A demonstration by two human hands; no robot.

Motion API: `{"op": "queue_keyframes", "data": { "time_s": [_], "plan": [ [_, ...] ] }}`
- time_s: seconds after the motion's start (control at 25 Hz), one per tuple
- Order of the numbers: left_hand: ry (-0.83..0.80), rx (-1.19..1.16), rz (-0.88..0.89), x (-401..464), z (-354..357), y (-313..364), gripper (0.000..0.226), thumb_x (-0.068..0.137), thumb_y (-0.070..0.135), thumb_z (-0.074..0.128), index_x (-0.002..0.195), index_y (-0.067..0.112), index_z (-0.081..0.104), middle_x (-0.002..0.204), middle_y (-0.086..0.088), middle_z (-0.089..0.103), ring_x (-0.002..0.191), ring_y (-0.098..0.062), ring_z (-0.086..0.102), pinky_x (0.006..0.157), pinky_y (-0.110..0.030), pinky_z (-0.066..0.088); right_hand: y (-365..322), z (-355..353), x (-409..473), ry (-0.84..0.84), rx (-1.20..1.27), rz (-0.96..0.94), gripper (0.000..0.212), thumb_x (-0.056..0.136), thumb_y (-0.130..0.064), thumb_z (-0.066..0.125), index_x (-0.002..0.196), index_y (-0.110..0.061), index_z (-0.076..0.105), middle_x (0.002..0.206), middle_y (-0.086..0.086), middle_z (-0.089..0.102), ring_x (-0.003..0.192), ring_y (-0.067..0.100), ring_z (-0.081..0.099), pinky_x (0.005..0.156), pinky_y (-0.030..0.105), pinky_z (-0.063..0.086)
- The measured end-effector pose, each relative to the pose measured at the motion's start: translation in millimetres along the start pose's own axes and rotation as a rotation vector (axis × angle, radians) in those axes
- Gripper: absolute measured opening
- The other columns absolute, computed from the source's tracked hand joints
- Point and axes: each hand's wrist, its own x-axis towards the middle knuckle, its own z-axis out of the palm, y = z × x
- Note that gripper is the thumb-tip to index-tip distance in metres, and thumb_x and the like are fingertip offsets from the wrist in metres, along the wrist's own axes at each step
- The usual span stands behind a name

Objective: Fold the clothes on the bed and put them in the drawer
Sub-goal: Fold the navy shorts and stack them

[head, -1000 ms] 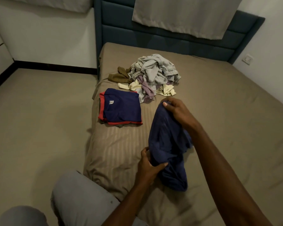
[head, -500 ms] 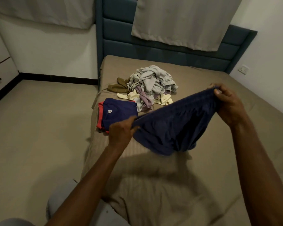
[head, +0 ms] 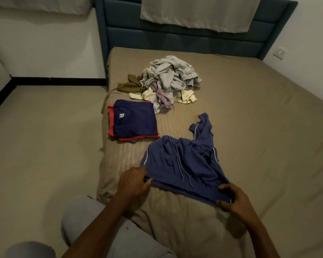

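Observation:
A pair of navy blue shorts (head: 183,164) with white piping and a drawstring lies spread on the bed (head: 259,127), waistband towards me. My left hand (head: 133,183) pinches the left end of the waistband. My right hand (head: 233,199) pinches the right end. One leg of the shorts is bunched up at the far right. A folded navy shirt with red trim (head: 135,123) sits to the left of the shorts, near the bed's edge. Farther back lies a heap of unfolded clothes (head: 168,81) in grey, yellow, mauve and olive.
A teal padded headboard (head: 175,36) stands behind the bed with a grey cloth hung over it. Beige floor (head: 45,146) runs along the left of the bed. My knee in grey trousers (head: 93,228) is at the bed's near corner. A wall socket (head: 280,53) is at right.
The shorts were held up stretched between both hands half a second ago. Now they lie flat on the bed, and both hands have come down near me, still holding the waistband.

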Motion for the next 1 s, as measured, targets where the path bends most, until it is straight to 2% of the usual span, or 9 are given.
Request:
{"op": "queue_keyframes", "data": {
  "time_s": [0.08, 0.16, 0.28, 0.44, 0.6, 0.68, 0.8, 0.92, 1.0],
  "plan": [
    [0.044, -0.015, -0.043, 6, 0, 1, 0.054, 0.085, 0.054, 0.067, 0.122, 0.016, 0.057, 0.102, -0.007, 0.068, 0.094, -0.030, 0.064, 0.071, -0.039, 0.050, -4, 3, 11, 0.033, -0.313, -0.149, 0.057, 0.067, -0.040, 0.094, 0.118, -0.033, 0.069, 0.117, -0.014, 0.062, 0.103, 0.012, 0.059, 0.087, 0.032, 0.051],
    [0.031, 0.033, -0.056, 12, 2, 4, 0.054, 0.089, 0.052, 0.064, 0.129, 0.018, 0.056, 0.109, -0.008, 0.066, 0.099, -0.028, 0.061, 0.076, -0.039, 0.051, -7, 2, 22, 0.021, -0.467, -0.147, 0.063, 0.072, -0.062, 0.075, 0.127, -0.030, 0.068, 0.116, -0.014, 0.057, 0.101, 0.011, 0.057, 0.081, 0.027, 0.049],
    [-0.027, 0.152, -0.045, 20, -5, 6, 0.041, 0.091, 0.044, 0.061, 0.125, 0.021, 0.061, 0.111, -0.007, 0.065, 0.105, -0.025, 0.059, 0.078, -0.036, 0.051, -14, -3, 25, -0.006, -0.589, -0.081, 0.073, 0.069, -0.057, 0.055, 0.136, -0.027, 0.064, 0.123, -0.006, 0.057, 0.102, 0.016, 0.062, 0.073, 0.025, 0.049],
    [-0.003, 0.234, -0.129, 30, -22, 3, 0.028, 0.075, 0.031, 0.082, 0.095, 0.017, 0.069, 0.089, -0.007, 0.069, 0.086, -0.025, 0.064, 0.058, -0.030, 0.048, -10, -3, 15, 0.079, -0.697, -0.018, 0.059, 0.071, -0.028, 0.072, 0.130, -0.023, 0.066, 0.131, 0.002, 0.053, 0.112, 0.023, 0.056, 0.067, 0.029, 0.048],
    [-0.093, -0.004, -0.354, 42, -44, 3, 0.039, 0.093, 0.036, 0.056, 0.121, 0.010, 0.051, 0.105, -0.012, 0.069, 0.093, -0.033, 0.069, 0.071, -0.036, 0.051, -39, -12, 20, 0.286, -0.490, 0.276, 0.030, 0.087, -0.025, 0.052, 0.110, -0.017, 0.069, 0.104, 0.010, 0.066, 0.076, 0.029, 0.066, 0.070, 0.040, 0.058],
    [-0.100, -0.465, -0.487, 53, -60, 22, 0.018, 0.099, 0.027, 0.050, 0.110, 0.015, 0.058, 0.100, -0.016, 0.071, 0.080, -0.037, 0.071, 0.068, -0.042, 0.060, -72, -27, 32, 0.273, -0.135, 0.418, 0.026, 0.092, -0.016, 0.045, 0.103, -0.011, 0.067, 0.083, 0.014, 0.074, 0.061, 0.036, 0.071, 0.065, 0.045, 0.062],
    [-0.162, -1.216, -0.689, 76, -100, 57, 0.026, 0.106, 0.014, 0.042, 0.095, 0.013, 0.066, 0.098, -0.023, 0.070, 0.076, -0.039, 0.070, 0.047, -0.038, 0.058, -127, -66, 56, 0.164, 0.262, 0.508, 0.030, 0.101, -0.014, 0.040, 0.101, 0.001, 0.066, 0.077, 0.026, 0.075, 0.065, 0.043, 0.073, 0.052, 0.038, 0.060],
    [-0.132, -1.317, -0.640, 119, -134, 68, 0.028, 0.103, 0.003, 0.035, 0.099, 0.007, 0.062, 0.104, -0.021, 0.068, 0.084, -0.034, 0.070, 0.052, -0.036, 0.062, -155, -109, 96, 0.167, 0.407, 0.557, 0.025, 0.102, -0.011, 0.039, 0.101, 0.005, 0.059, 0.079, 0.030, 0.073, 0.068, 0.040, 0.074, 0.050, 0.034, 0.058],
    [-0.080, -1.324, -0.619, 164, -147, 70, 0.025, 0.100, -0.003, 0.035, 0.106, 0.002, 0.060, 0.106, -0.019, 0.065, 0.087, -0.034, 0.069, 0.051, -0.036, 0.062, -160, -131, 137, 0.205, 0.540, 0.534, 0.016, 0.099, -0.006, 0.044, 0.104, 0.004, 0.055, 0.088, 0.031, 0.073, 0.072, 0.042, 0.074, 0.052, 0.039, 0.061]
  ]
}}
